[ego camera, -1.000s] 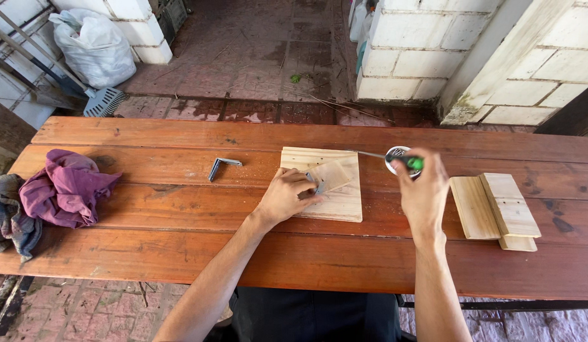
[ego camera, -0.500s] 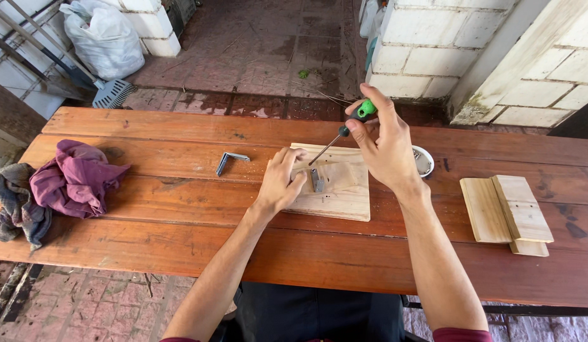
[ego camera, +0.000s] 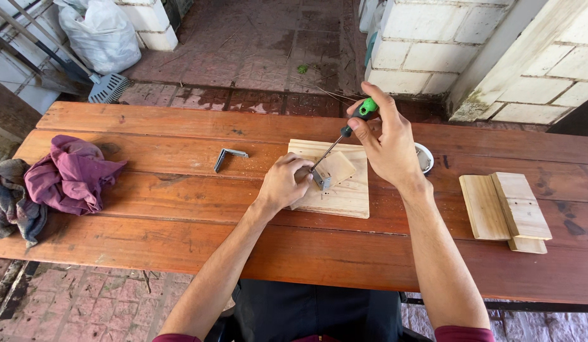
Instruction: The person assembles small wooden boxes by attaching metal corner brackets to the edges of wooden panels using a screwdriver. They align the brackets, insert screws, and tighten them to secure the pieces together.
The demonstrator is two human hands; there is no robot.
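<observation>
On the worktop (ego camera: 180, 215), my left hand (ego camera: 282, 185) is pinning the small, light block (ego camera: 335, 170) while my right hand (ego camera: 389, 142) is gripping the screwdriver (ego camera: 344, 132) by its stiff handle.

Quick count of my bench: 1 screwdriver (ego camera: 351, 126), 2 metal brackets (ego camera: 229, 156) (ego camera: 320, 179), 1 small bowl (ego camera: 425, 158), 2 rags (ego camera: 69, 174) (ego camera: 12, 196), 1 white sack (ego camera: 98, 35), and I can't tell how many wood pieces exactly.
</observation>
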